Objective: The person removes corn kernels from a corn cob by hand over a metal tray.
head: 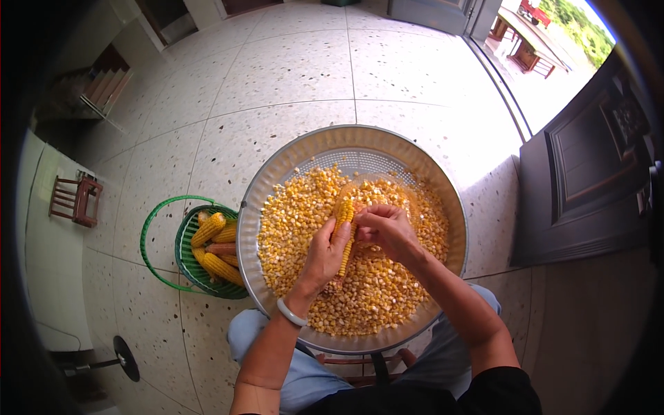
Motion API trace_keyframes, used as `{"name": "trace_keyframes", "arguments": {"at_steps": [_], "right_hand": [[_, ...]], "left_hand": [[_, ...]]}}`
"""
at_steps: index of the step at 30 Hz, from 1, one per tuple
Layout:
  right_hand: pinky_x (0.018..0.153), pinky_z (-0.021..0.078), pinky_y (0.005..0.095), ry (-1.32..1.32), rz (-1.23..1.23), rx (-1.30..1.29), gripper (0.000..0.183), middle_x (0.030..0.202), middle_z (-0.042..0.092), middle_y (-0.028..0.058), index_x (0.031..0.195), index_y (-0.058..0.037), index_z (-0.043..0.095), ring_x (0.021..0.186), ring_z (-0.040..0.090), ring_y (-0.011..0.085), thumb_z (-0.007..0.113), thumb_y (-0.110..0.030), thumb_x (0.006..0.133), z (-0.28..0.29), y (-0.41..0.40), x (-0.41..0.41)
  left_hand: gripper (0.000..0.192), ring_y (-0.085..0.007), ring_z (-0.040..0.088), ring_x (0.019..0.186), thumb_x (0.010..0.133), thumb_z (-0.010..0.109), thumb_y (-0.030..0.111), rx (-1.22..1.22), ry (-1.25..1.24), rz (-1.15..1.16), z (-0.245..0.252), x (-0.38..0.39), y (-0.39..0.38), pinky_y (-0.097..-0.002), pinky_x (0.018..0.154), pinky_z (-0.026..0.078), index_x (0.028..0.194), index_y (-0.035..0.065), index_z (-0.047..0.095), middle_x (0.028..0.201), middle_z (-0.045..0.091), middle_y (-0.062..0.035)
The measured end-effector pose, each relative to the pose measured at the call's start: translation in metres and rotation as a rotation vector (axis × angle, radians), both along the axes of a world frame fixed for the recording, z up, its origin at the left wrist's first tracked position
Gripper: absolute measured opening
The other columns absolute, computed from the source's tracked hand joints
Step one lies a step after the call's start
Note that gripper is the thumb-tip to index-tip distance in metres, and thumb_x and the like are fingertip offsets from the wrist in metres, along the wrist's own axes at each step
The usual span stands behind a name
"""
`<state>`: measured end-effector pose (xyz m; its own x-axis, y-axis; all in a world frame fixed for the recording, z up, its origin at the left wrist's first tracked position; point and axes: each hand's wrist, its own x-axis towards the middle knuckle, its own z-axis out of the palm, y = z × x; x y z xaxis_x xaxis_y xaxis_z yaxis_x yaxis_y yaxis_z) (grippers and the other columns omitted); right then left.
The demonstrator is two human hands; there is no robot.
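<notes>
An ear of yellow corn (344, 249) is held lengthwise in my left hand (326, 257), the thumb lying along its kernels. Part of its near side is stripped to the cob. My right hand (388, 228) has its thumb and fingers curled against the right side of the ear; the fingertips are partly hidden. Both hands are over a wide round metal basin (290, 150) with a perforated bottom, resting across my knees. Loose corn kernels (295, 218) cover most of it. Under the right hand lies a translucent orange dish or sieve (381, 179), partly buried in kernels.
Against the basin's left side stands a green woven basket (181, 244) with a hoop handle, holding several ears of corn (208, 230) and a reddish cob (221, 249). A dark door (586, 181) stands at right by the doorway. Far left is a small wooden chair (78, 199).
</notes>
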<state>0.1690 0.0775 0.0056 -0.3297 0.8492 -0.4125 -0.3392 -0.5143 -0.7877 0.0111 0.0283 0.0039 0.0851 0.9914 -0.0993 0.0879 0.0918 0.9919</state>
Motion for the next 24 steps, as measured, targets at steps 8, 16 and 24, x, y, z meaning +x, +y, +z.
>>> {"name": "trace_keyframes", "arguments": {"at_steps": [8, 16, 24], "right_hand": [[0.050, 0.0499, 0.0225, 0.094, -0.131, -0.105, 0.010, 0.070, 0.062, 0.0071, 0.081, 0.0007, 0.063, 0.056, 0.059, 0.0124, 0.068, -0.007, 0.079, -0.002, -0.003, -0.006], [0.051, 0.0495, 0.0232, -0.112, -0.023, 0.083, 0.014, 0.070, 0.063, 0.0068, 0.079, -0.0002, 0.060, 0.056, 0.059, 0.0109, 0.064, -0.012, 0.086, 0.003, -0.004, -0.002], [0.045, 0.0436, 0.0197, -0.620, -0.088, 0.594, 0.021, 0.067, 0.060, 0.0024, 0.085, -0.0007, 0.062, 0.056, 0.057, 0.0086, 0.069, -0.020, 0.085, 0.008, 0.004, 0.004]], "left_hand": [[0.036, -0.0098, 0.048, 0.072, 0.100, 0.042, 0.031, -0.079, -0.068, 0.078, -0.006, 0.001, -0.001, -0.0274, 0.064, 0.042, 0.107, -0.0016, 0.056, 0.080, 0.055, -0.0031], [0.038, -0.0098, 0.048, 0.072, 0.099, 0.043, 0.032, 0.021, 0.001, 0.049, 0.002, 0.002, 0.002, -0.0274, 0.064, 0.042, 0.110, -0.0012, 0.056, 0.081, 0.055, -0.0033], [0.035, -0.0097, 0.047, 0.069, 0.100, 0.042, 0.033, -0.090, -0.029, 0.098, -0.004, -0.005, 0.003, -0.0273, 0.061, 0.040, 0.098, 0.0005, 0.055, 0.077, 0.053, -0.0029]]}}
